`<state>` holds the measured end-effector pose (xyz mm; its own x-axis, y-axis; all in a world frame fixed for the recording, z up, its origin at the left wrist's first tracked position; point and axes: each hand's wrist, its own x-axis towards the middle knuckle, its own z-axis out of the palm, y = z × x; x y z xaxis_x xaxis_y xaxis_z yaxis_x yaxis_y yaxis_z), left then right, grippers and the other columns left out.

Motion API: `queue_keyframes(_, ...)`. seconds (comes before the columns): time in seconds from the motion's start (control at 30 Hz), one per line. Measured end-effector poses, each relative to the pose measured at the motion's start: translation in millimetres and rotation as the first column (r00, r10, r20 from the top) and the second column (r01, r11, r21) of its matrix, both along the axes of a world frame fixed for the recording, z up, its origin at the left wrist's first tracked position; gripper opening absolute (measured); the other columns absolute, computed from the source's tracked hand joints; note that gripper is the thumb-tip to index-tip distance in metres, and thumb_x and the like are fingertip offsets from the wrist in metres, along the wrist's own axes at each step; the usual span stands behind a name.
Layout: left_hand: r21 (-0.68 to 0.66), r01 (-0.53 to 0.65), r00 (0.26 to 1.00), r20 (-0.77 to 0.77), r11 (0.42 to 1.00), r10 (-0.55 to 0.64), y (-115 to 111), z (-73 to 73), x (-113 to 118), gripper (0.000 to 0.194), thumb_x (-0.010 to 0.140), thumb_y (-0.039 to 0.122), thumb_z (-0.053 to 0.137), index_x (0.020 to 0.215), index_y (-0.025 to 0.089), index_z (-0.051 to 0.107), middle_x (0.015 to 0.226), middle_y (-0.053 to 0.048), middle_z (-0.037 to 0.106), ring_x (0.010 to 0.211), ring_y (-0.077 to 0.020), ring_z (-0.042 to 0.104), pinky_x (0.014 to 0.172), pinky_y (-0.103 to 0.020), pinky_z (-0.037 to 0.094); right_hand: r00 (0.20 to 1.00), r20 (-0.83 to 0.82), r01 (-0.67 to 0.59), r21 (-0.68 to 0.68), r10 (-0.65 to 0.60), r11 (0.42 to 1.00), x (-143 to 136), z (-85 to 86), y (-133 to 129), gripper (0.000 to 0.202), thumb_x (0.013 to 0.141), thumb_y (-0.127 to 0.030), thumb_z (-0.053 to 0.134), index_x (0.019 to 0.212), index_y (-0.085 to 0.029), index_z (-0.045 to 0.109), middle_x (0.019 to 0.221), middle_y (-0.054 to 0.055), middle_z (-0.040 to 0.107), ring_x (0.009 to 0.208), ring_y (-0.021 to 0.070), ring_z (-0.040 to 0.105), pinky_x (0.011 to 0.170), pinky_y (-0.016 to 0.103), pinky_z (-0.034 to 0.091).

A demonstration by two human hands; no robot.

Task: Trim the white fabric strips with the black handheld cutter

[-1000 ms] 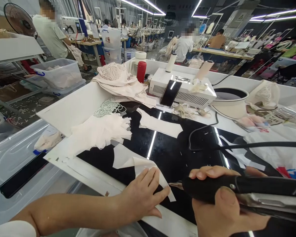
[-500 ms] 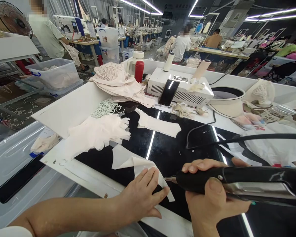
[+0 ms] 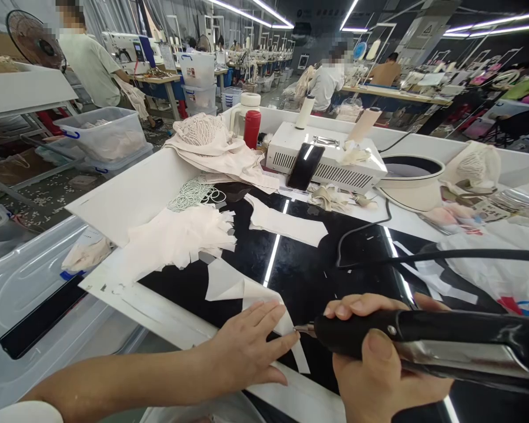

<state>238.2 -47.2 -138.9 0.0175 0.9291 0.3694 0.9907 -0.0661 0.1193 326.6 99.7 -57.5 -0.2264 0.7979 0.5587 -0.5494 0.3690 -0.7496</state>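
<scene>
Fabric pc: on blk panel, prob. as backing
L hand: we press flat, prob. steadying
R hand: we grip tool, tip by edge

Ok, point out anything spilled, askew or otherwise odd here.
Pale bits litter the floor at the picture's left, looking untidy. The cream cloth piece under the left hand appears folded over rather than flat. Nothing looks plainly damaged.

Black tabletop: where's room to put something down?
Nearly bare: black tabletop between flat cloth piece and black tool, left of the cable. Narrower: between cloth pile and white front edge. Crowded: around the white box.
</scene>
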Motion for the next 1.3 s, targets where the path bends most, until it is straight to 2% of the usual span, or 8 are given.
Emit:
queue_keyframes(0.2, -0.046, -0.011, 1.0, 0.017, 0.999, 0.012, -2.5, 0.5, -2.8, 0.084, 0.078, 0.069, 0.075, 0.144, 0.024, 0.052, 0.149, -0.021, 0.053, 0.141, -0.037, 0.051, 0.111, -0.051, 0.051, 1.0, -0.009, 0.0, 0.003, 0.0, 1.0, -3.0, 3.8, -2.0, 0.049, 0.077, -0.015, 0.075, 0.121, -0.021, 0.055, 0.076, -0.004, 0.067, 0.06, 0.0169, 0.06, 0.052, 0.034, 0.058)
queue_keyframes(0.37, -0.013, -0.003, 1.0, 0.016, 1.0, 0.003, -2.6, 3.0, -3.8, 0.084, 0.075, 0.071, 0.076, 0.14, 0.022, 0.055, 0.147, -0.021, 0.054, 0.138, -0.0372, 0.053, 0.109, -0.051, 0.052, 1.0, -0.028, 0.003, -0.051, -0.005, 0.999, -8.8, 9.2, -0.3, 0.05, 0.074, -0.015, 0.074, 0.119, -0.021, 0.054, 0.075, -0.004, 0.067, 0.06, 0.0176, 0.058, 0.051, 0.034, 0.057)
queue_keyframes(0.5, 0.007, -0.007, 1.0, 0.014, 1.0, 0.007, -1.7, 3.5, -3.2, 0.084, 0.072, 0.069, 0.08, 0.138, 0.022, 0.057, 0.145, -0.022, 0.055, 0.137, -0.037, 0.054, 0.109, -0.05, 0.053, 0.999, -0.032, -0.02, -0.056, 0.018, 0.998, -12.6, 5.7, 1.4, 0.051, 0.075, -0.016, 0.075, 0.121, -0.022, 0.054, 0.076, -0.004, 0.066, 0.06, 0.0171, 0.059, 0.052, 0.034, 0.057)
queue_keyframes(0.67, 0.004, -0.01, 0.999, 0.033, 1.0, 0.01, -2.6, -3.2, -2.3, 0.087, 0.072, 0.07, 0.08, 0.14, 0.023, 0.054, 0.146, -0.023, 0.053, 0.139, -0.0375, 0.052, 0.11, -0.052, 0.051, 0.999, 0.004, -0.04, -0.056, 0.04, 0.998, -16.4, 2.5, 2.6, 0.047, 0.079, -0.015, 0.075, 0.121, -0.022, 0.054, 0.076, -0.004, 0.066, 0.06, 0.0164, 0.06, 0.054, 0.035, 0.058)
queue_keyframes(0.97, -0.032, -0.001, 0.998, 0.059, 0.999, 0.002, -3.4, -13.8, -2.0, 0.09, 0.077, 0.071, 0.076, 0.148, 0.024, 0.045, 0.152, -0.027, 0.046, 0.145, -0.0391, 0.045, 0.112, -0.056, 0.047, 0.997, -0.039, -0.062, -0.022, 0.061, 0.998, -27.3, 1.7, 6.6, 0.05, 0.077, -0.016, 0.075, 0.122, -0.023, 0.053, 0.077, -0.005, 0.067, 0.059, 0.0157, 0.059, 0.052, 0.032, 0.056)
queue_keyframes(1.17, -0.042, 0.01, 0.997, 0.083, 0.999, -0.006, -1.9, -12.6, -0.7, 0.09, 0.076, 0.068, 0.078, 0.147, 0.023, 0.047, 0.151, -0.028, 0.047, 0.142, -0.041, 0.048, 0.11, -0.058, 0.048, 0.998, -0.021, -0.056, -0.021, 0.056, 0.998, -28.2, -1.1, 5.7, 0.047, 0.081, -0.015, 0.074, 0.123, -0.023, 0.054, 0.079, -0.004, 0.067, 0.061, 0.0157, 0.061, 0.055, 0.033, 0.058)
queue_keyframes(1.3, -0.051, 0.002, 0.997, 0.081, 0.999, 0.002, -3.2, -5.9, 1.4, 0.087, 0.079, 0.071, 0.073, 0.147, 0.023, 0.046, 0.152, -0.027, 0.047, 0.144, -0.0402, 0.046, 0.112, -0.055, 0.048, 0.998, -0.017, -0.059, -0.016, 0.059, 0.998, -28.6, -0.3, 6.7, 0.048, 0.081, -0.017, 0.075, 0.123, -0.023, 0.054, 0.078, -0.005, 0.066, 0.06, 0.0154, 0.06, 0.054, 0.033, 0.058)
